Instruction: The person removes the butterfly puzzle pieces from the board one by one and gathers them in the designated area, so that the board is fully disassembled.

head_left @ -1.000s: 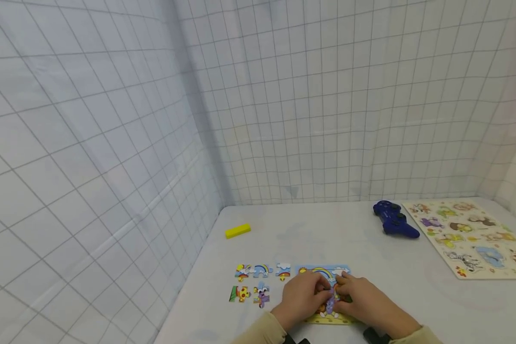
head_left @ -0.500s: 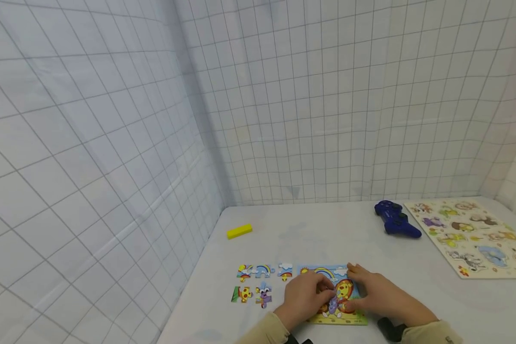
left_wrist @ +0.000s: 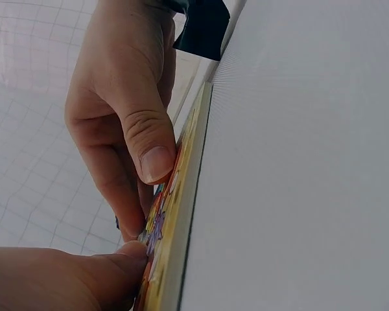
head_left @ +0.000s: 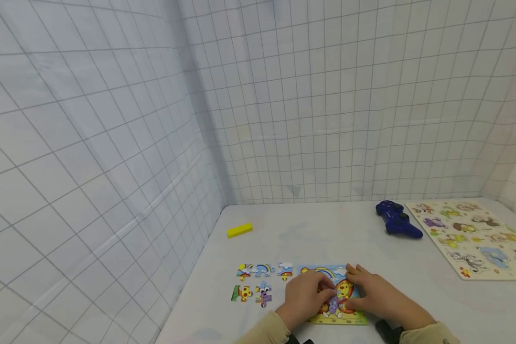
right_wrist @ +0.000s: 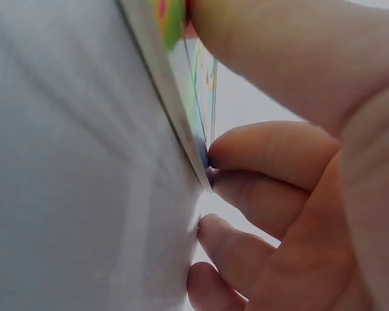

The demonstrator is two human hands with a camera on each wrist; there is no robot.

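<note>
Lion jigsaw puzzle (head_left: 345,289) lies beneath both hands. Left hand (head_left: 306,292): fingers bent at its purple figure (head_left: 333,306); pinching or pressing, cannot tell. Right hand (head_left: 377,294): thumb and fingers spread at right edge; shifted rightward versus 1.0 s ago.

1. The left hand (head_left: 306,292) hides part of the puzzle board (head_left: 344,319); whether it pinches anything cannot be told.
2. The right hand (head_left: 375,293) covers some of the puzzle board's right edge.
3. Beyond and right of the puzzle board, the animal board (head_left: 475,242) is cut off by the head view's edge.
4. In the right wrist view, the puzzle board's picture is blurred and cut off.
</note>
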